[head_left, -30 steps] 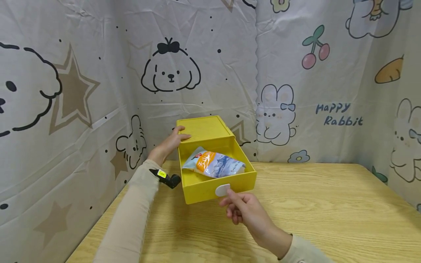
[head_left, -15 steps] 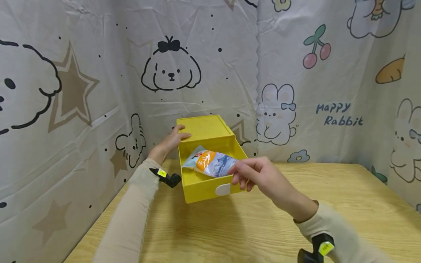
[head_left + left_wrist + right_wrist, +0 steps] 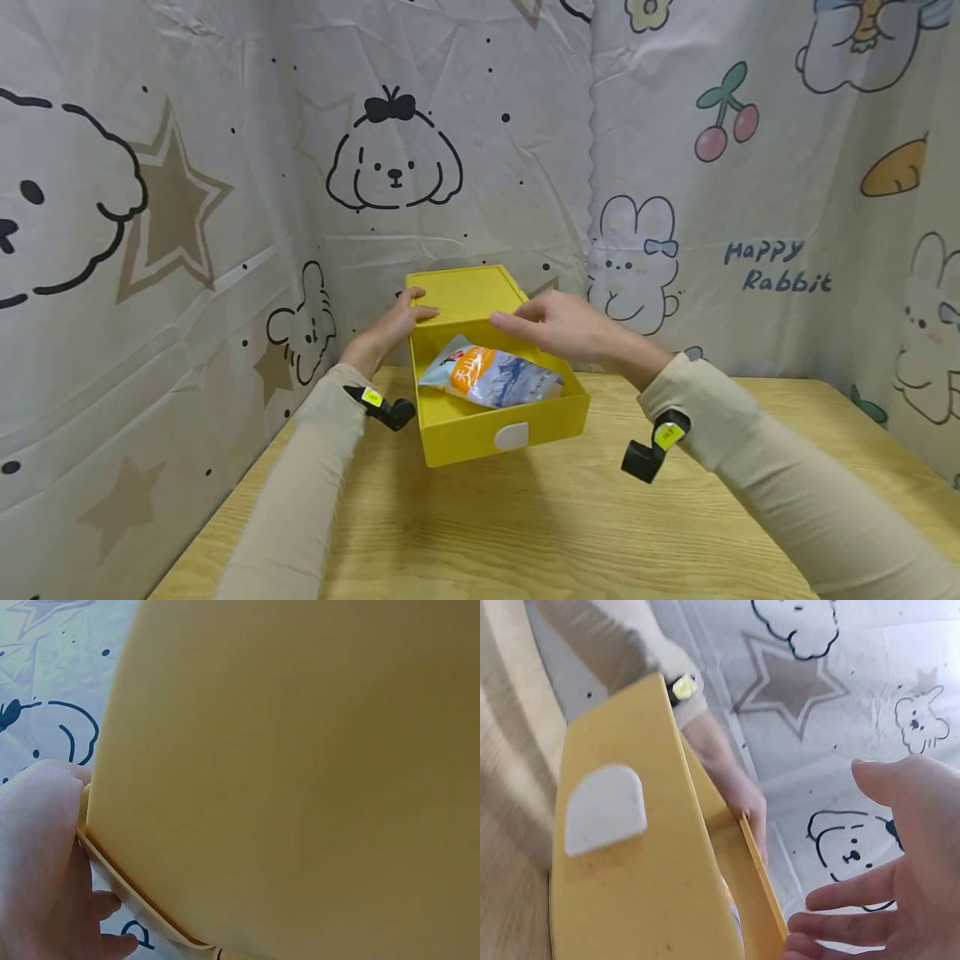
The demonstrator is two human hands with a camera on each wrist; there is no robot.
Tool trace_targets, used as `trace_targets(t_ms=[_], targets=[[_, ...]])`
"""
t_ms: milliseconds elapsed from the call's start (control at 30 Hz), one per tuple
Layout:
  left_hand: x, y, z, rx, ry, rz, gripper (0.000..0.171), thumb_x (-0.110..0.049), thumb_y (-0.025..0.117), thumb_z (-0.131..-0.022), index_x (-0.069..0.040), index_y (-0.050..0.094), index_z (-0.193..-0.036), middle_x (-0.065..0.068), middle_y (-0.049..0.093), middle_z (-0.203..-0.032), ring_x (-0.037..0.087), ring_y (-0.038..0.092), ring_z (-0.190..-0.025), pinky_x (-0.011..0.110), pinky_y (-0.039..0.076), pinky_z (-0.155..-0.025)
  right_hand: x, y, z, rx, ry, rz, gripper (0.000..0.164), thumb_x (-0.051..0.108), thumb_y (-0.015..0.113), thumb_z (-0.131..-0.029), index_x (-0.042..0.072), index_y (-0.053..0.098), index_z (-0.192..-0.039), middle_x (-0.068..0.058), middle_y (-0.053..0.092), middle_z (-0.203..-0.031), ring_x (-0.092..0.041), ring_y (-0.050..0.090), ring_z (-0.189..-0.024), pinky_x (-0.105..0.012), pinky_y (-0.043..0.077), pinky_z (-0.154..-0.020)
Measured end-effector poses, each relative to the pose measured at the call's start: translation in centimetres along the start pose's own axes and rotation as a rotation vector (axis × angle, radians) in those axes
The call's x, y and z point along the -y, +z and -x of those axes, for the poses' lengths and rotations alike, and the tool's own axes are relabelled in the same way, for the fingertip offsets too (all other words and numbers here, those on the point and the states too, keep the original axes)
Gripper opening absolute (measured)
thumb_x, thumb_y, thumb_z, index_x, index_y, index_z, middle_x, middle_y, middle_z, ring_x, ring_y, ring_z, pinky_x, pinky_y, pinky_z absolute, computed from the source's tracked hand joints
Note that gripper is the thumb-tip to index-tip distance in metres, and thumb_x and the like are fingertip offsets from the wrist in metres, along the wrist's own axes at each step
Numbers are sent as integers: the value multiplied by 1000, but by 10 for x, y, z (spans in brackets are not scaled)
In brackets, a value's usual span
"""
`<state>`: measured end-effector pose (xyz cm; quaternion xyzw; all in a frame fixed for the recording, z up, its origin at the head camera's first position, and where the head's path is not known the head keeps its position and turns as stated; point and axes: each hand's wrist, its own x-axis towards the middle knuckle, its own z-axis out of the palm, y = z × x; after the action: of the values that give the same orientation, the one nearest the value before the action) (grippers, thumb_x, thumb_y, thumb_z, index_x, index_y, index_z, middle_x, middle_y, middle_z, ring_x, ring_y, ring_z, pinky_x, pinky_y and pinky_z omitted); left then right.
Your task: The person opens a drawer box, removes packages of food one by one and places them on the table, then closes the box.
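Note:
A yellow drawer box has its drawer pulled out toward me, with a white tab on the drawer's front. Inside the drawer lies a plastic packet with orange and blue mountain print. My left hand grips the left side of the box's casing; the left wrist view shows its fingers at the casing's edge. Over the drawer's right side hovers my right hand, fingers apart and holding nothing. It hides the casing's front right corner in the head view.
Below the box spreads a wood-grain table, with the box's shadow on it. A patterned cloth hangs behind and at both sides. Black wrist cameras sit on both sleeves.
My right hand has let go of the white tab and moved up, past the drawer's front, to above the drawer's right side. The left hand, box and packet stay about the same.

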<state>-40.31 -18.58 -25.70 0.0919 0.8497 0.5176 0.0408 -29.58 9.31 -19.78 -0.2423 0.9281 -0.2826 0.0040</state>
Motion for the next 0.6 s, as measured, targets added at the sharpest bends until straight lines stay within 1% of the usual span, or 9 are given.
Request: trace_targets(t_ms=[67,133,267,333,367,433,500,533,600], targets=[[0,1,0,-2,2,2,71,-35,51,-107,-15,15,-165,17,5,-171,34,6,-155,54,9,-122,1,-1,-8,42,23,79,73,68,48,-100,7,69,-136,-8,70,-127,-25,64,-113,-46,50,-96],[0,1,0,-4,0,4,71,-35,52,-106,-15,15,-164,17,6,-171,34,6,-155,54,9,-122,3,1,-14,85,19,147,74,69,46,-100,7,71,-132,-7,72,-121,-23,66,-107,-44,51,-93],[1,1,0,-7,-10,7,72,-36,53,-106,-16,16,-164,16,7,-171,33,7,-155,54,9,-122,7,7,-24,146,-2,234,67,68,47,-100,11,78,-116,1,74,-97,-17,67,-89,-37,52,-80],[1,2,-1,-10,-9,8,72,-36,53,-106,-15,16,-164,16,7,-171,33,7,-155,53,9,-122,9,11,-28,170,1,264,64,68,48,-100,11,77,-98,3,68,-81,-15,62,-74,-33,50,-70],[1,2,-1,-11,-8,6,72,-36,53,-106,-15,16,-164,15,7,-171,33,7,-155,53,10,-122,10,13,-29,183,6,276,62,68,49,-100,12,74,-90,4,62,-74,-13,57,-68,-32,47,-66],[1,2,0,-13,-8,2,72,-37,52,-106,-15,16,-164,15,6,-171,33,7,-155,54,10,-122,11,17,-33,212,15,315,59,66,52,-100,12,65,-78,4,51,-66,-12,48,-59,-30,40,-60],[1,2,0,-11,-5,-2,72,-37,52,-106,-15,15,-164,15,6,-171,33,7,-155,54,10,-122,12,21,-36,249,16,358,57,63,56,-99,12,57,-75,2,43,-65,-13,43,-57,-30,37,-58],[0,2,0,-10,-5,-1,72,-37,52,-106,-15,15,-164,15,6,-171,33,6,-155,54,10,-122,12,22,-37,264,22,376,54,62,59,-98,12,57,-77,2,45,-67,-13,44,-58,-30,38,-58],[0,1,0,-7,-1,-2,72,-36,51,-107,-15,15,-164,16,6,-171,33,6,-155,54,9,-122,11,24,-39,294,35,407,51,61,64,-96,11,62,-87,1,53,-74,-14,52,-64,-30,42,-62]])
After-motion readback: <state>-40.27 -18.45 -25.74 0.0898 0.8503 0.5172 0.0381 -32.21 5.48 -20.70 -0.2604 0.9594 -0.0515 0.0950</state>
